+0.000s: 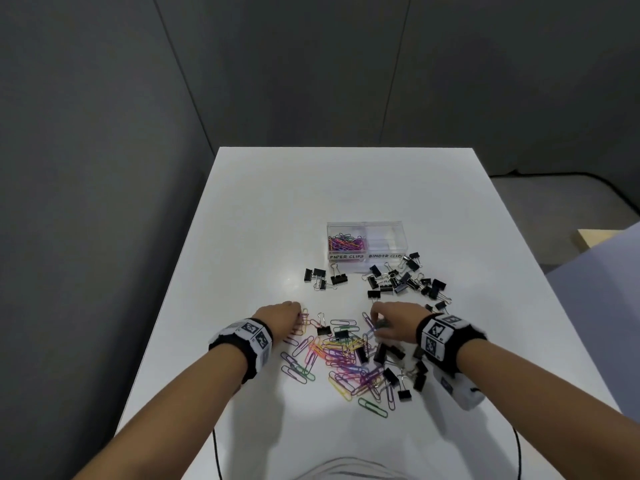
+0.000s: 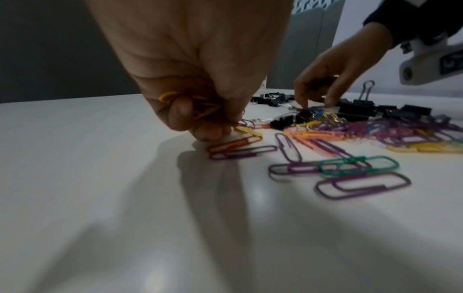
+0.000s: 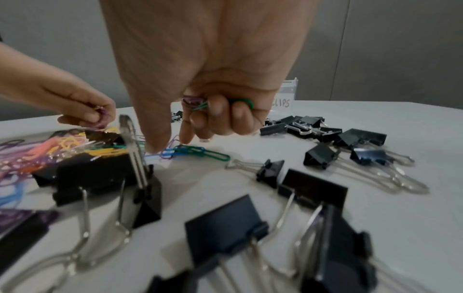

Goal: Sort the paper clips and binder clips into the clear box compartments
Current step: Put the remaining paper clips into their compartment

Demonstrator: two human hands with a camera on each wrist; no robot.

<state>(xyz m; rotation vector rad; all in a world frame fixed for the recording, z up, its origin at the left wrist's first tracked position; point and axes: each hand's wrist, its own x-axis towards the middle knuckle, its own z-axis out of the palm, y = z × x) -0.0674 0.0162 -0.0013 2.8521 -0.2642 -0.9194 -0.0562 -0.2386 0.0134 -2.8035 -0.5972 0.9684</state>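
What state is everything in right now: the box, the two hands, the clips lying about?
Clear box: open-topped, on the table.
Paper-clip compartment: partly filled with coloured clips.
Binder-clip compartment: looks empty.
Left hand: curled round a bunch of paper clips, fingertips on the table.
Right hand: holds paper clips, reaching for more.
Binder clips: loose on the table.
Mixed pile: unsorted.

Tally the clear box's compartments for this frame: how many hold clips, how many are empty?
Holding paper clips: 1, the left compartment
Empty: 1, the right compartment
Total: 2 in the clear box
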